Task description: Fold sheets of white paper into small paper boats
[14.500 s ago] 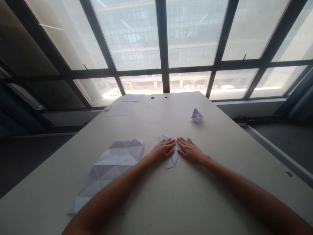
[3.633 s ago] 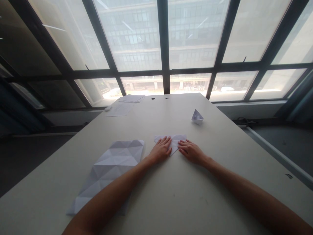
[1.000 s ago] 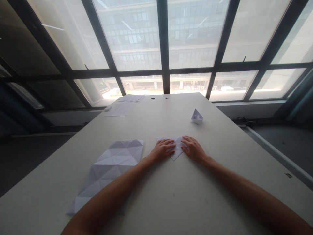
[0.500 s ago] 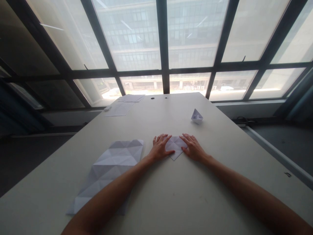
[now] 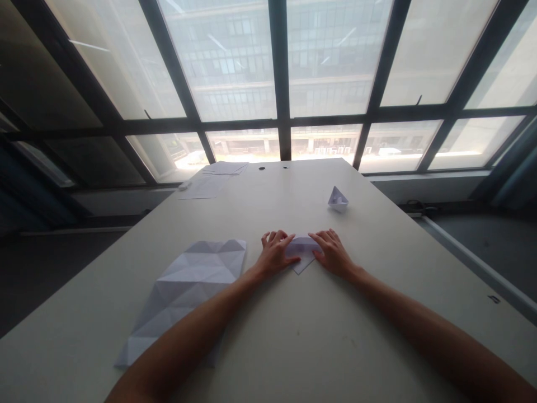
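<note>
A small folded white paper point(image 5: 302, 253) lies on the pale table point(image 5: 293, 336) between my two hands. My left hand point(image 5: 274, 253) rests at its left edge, fingers spread, thumb pressing on the paper. My right hand point(image 5: 333, 253) sits at its right edge, fingers bent onto the paper's upper corner. The paper's near corner points toward me; its far part looks raised or folded over under my fingertips.
A large creased white sheet point(image 5: 187, 291) lies flat to the left. A finished paper boat point(image 5: 338, 199) stands further back on the right. Loose sheets point(image 5: 213, 178) lie at the far left end by the windows. Table edges drop off on both sides.
Both hands have shifted slightly away from me along the paper. The paper's far corner has come toward me, so the shape looks shorter than half a second ago.
</note>
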Tool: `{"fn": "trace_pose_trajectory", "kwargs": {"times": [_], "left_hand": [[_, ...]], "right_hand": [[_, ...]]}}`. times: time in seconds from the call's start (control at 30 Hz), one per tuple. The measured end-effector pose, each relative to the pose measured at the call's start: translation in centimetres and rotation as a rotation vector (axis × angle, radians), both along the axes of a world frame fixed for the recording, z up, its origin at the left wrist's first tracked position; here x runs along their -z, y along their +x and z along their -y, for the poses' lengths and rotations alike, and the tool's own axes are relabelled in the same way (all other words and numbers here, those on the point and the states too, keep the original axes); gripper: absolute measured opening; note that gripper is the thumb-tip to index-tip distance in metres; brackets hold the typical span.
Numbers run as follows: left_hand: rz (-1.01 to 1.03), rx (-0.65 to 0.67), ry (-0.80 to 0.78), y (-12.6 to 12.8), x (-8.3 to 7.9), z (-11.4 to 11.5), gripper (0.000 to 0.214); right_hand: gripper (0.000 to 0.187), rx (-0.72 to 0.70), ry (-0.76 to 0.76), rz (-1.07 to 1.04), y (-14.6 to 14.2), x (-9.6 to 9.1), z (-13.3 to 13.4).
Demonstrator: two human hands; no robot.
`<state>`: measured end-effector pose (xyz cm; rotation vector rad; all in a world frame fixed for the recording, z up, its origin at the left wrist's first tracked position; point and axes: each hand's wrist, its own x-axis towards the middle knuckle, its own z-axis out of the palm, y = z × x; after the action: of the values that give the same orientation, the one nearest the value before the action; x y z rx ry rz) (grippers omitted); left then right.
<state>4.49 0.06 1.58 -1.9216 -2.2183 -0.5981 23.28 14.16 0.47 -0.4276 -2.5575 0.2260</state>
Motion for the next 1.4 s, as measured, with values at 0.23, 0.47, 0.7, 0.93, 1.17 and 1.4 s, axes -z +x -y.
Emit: {"fn": "trace_pose_trajectory", "kwargs": {"times": [0.23, 0.47, 0.7, 0.93, 1.17, 1.4], "left_hand": [[-0.009, 0.091, -0.036, -0.2, -0.3, 0.1, 0.036], [-0.060, 0.179, -0.118, 0.1, -0.4, 0.3, 0.030], [-0.185, 0.194, -0.174, 1.3, 0.0, 0.4, 0.036], [-0.185, 0.215, -0.238, 0.5, 0.8, 0.2, 0.048], [-0.147, 0.259, -0.271, -0.2, 1.1, 0.4, 0.062], [-0.105, 0.274, -0.345, -0.5, 1.2, 0.4, 0.077]], "right_hand": [[0.021, -0.023, -0.012, 0.056, 0.0, 0.2, -0.3], [0.018, -0.055, 0.027, 0.142, 0.0, -0.6, 0.9], [0.023, -0.025, 0.028, 0.167, -0.3, -0.6, 1.3], [0.028, -0.055, 0.051, 0.180, -0.5, -0.1, 1.3], [0.040, -0.089, 0.091, 0.217, -0.7, 0.4, 1.3], [0.062, -0.111, -0.012, 0.330, -0.5, 1.0, 1.1]]}}
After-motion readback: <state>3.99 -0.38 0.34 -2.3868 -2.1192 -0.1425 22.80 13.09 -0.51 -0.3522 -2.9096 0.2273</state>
